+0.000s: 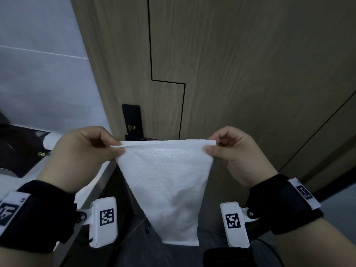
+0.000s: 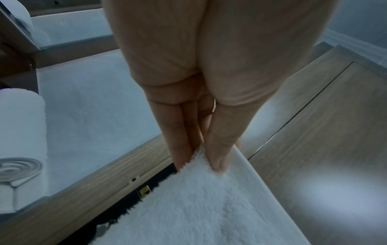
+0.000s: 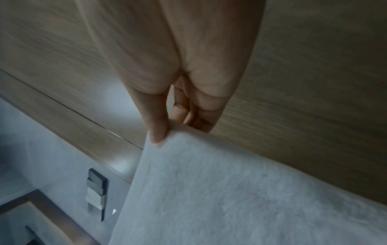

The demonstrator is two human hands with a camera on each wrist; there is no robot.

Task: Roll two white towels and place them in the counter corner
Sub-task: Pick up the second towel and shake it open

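The towel (image 1: 165, 182) hangs in the air before a wooden door (image 1: 250, 64), right of the surface (image 1: 90, 182). Left hand (image 1: 84, 149) and right hand (image 1: 235, 151) each pinch a top corner between fingers (image 2: 182, 149) and thumb. Judged: spreading step; next, lay it flat on the surface to roll.

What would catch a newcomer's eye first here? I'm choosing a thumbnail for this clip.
The white towel hanging in the middle, held up by its top corners: the left hand pinches one, the right hand the other. Behind it stands a wooden door with a black handle. At far left, a rolled towel lies on the counter.
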